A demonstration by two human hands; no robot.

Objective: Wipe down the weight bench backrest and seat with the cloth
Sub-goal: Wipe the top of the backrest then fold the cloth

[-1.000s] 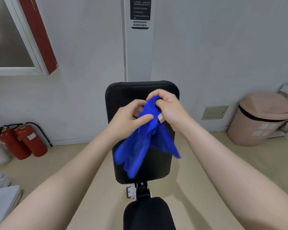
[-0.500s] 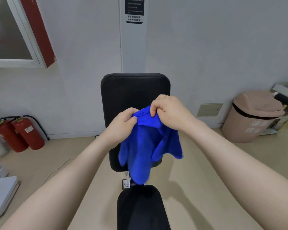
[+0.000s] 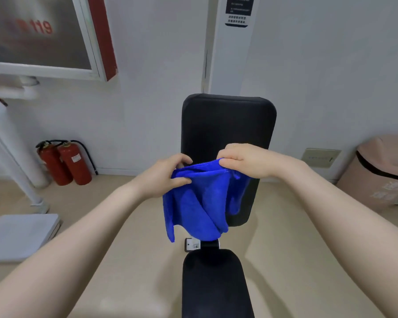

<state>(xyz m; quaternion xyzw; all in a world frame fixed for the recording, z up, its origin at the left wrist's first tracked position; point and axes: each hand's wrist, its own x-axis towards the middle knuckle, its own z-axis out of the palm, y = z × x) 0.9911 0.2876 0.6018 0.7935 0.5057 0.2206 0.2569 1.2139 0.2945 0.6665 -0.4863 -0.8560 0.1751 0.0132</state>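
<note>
At mid-frame our left hand (image 3: pixel 168 174) and right hand (image 3: pixel 244 160) each pinch the top edge of the blue cloth (image 3: pixel 198 203), forearms reaching forward. It hangs limp before the backrest (image 3: pixel 228 125); soft and light, we judge it best bunched into a pad. The seat (image 3: pixel 214 283) lies below.

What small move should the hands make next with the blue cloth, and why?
Probably bring the blue cloth forward onto the top of the backrest. The left hand and right hand each pinch its upper edge, the rest hangs loose in front of the pad, and no wiping contact shows yet.
</note>
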